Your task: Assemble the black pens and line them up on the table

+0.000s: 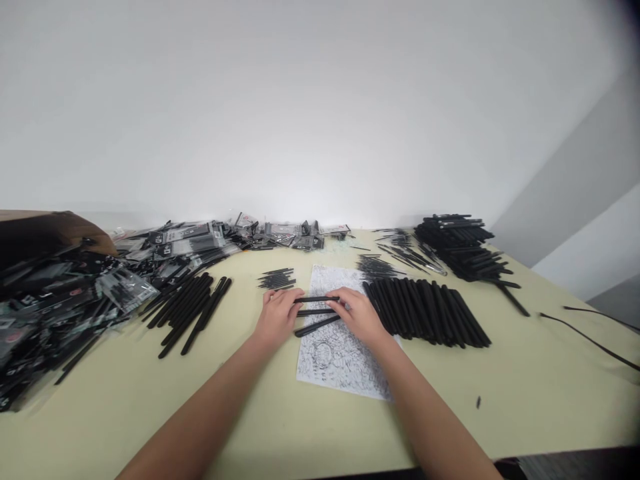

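Note:
A black pen (318,299) lies level between my two hands, above a scribbled sheet of paper (340,360). My left hand (278,313) pinches its left end, and my right hand (356,312) pinches its right end. Just below it, two more black pens (315,325) rest on the paper, one nearly level and one slanted; their right ends reach beneath my right hand. Close to the right hand is a row of many black pens (425,312). A small pile of thin black refill-like sticks (277,278) lies beyond my left hand.
On the left, loose black pens (187,310) lie beside a heap of clear packets (190,240) and a cardboard box (75,230). At the back right stands a stack of black pens (453,243), with thin sticks (377,266) nearby. Cables (590,338) cross the right edge.

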The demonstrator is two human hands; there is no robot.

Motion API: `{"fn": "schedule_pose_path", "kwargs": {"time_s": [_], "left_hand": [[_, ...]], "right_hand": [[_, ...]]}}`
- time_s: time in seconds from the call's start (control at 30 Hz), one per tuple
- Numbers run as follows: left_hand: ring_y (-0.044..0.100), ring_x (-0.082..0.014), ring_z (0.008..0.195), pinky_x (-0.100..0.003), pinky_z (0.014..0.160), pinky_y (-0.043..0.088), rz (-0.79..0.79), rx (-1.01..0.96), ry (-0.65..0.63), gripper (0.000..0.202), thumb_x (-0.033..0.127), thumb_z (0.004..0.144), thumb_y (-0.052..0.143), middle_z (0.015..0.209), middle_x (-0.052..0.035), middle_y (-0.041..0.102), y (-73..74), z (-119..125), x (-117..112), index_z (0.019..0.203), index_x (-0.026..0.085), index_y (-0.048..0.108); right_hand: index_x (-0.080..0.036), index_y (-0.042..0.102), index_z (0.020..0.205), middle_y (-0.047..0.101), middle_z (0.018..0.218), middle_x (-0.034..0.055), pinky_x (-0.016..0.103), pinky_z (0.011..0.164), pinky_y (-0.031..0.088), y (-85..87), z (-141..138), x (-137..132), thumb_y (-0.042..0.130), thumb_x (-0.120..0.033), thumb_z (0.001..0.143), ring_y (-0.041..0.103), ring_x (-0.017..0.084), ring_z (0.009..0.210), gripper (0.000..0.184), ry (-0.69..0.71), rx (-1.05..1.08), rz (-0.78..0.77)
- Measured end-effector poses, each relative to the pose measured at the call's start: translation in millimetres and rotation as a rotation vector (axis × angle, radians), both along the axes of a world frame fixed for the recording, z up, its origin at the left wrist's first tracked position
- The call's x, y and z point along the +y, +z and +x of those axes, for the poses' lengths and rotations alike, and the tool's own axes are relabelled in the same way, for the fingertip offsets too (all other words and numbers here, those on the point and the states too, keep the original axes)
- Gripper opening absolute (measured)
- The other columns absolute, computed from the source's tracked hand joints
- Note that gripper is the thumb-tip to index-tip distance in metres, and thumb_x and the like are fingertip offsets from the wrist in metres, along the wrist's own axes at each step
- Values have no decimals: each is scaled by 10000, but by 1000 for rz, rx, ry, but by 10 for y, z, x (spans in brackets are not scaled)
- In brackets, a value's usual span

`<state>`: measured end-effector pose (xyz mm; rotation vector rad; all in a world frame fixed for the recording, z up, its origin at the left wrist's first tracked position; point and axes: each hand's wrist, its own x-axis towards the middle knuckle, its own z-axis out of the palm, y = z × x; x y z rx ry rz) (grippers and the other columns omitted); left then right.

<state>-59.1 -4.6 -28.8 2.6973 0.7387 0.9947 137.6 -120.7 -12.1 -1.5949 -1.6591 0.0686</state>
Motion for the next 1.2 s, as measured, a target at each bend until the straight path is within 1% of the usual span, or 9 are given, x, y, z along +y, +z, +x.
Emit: {"fn": "schedule_pose_path", "kwargs": {"time_s": [0.23,0.33,0.47,0.53,0.63,0.77,0.9,1.03,1.2], "left_hand": [[670,-192,928,-395,940,362,2,-12,-13,190,158,957,479,1027,-29,744,25,-1,-11,1076,233,607],[659,-191,942,-383,927,373,13,-5,-26,198,168,961,468,1008,-33,737,41,0,-27,1073,233,618],[636,-200,979,-381,926,379,42,2,-42,222,170,966,448,995,-50,724,54,7,-54,1081,231,628],[628,-214,1003,-394,937,375,50,3,-23,208,192,965,465,1021,-61,721,60,12,-67,1099,229,620],[604,-245,1088,-423,958,361,60,-8,28,218,260,958,516,1135,-86,703,70,16,-80,1160,222,590],[568,-248,1177,-420,970,353,36,-38,90,262,289,988,458,1246,-105,658,78,16,-72,1219,216,559],[596,-230,1111,-411,945,357,3,-47,97,247,256,1009,397,1175,-88,686,65,15,-48,1167,215,581],[617,-215,1027,-393,912,358,17,-56,76,189,229,997,427,1084,-58,709,66,12,-46,1052,223,608],[625,-202,994,-372,888,354,52,-89,53,172,209,985,454,1031,-45,713,89,4,-59,977,219,625]], "right_hand": [[-219,659,963,726,913,46,310,779,439,10,15,7,495,-352,983,649,199,832,212,-21,-71,-56],[-218,645,858,710,817,42,306,753,418,8,11,17,413,-390,1013,635,194,764,328,-44,-125,-72],[-222,556,673,632,655,30,299,686,386,1,-4,32,334,-433,1026,575,179,637,468,-86,-164,-64],[-226,531,651,607,623,22,294,664,374,5,-15,35,336,-448,1021,557,174,614,473,-99,-144,-55],[-226,531,658,598,618,17,283,643,371,21,-28,32,346,-457,1012,557,172,621,461,-108,-60,-43],[-223,531,654,572,587,3,265,611,380,46,-31,22,363,-482,993,557,159,593,459,-109,109,-20],[-223,517,630,555,567,-6,259,589,374,62,-30,16,384,-484,978,536,150,565,455,-116,159,-5],[-216,542,644,562,583,-3,257,589,372,70,-37,13,412,-463,962,538,149,577,423,-129,154,-18],[-216,532,587,529,518,-11,260,573,359,67,-40,6,407,-494,950,510,141,523,474,-149,204,-42]]}}
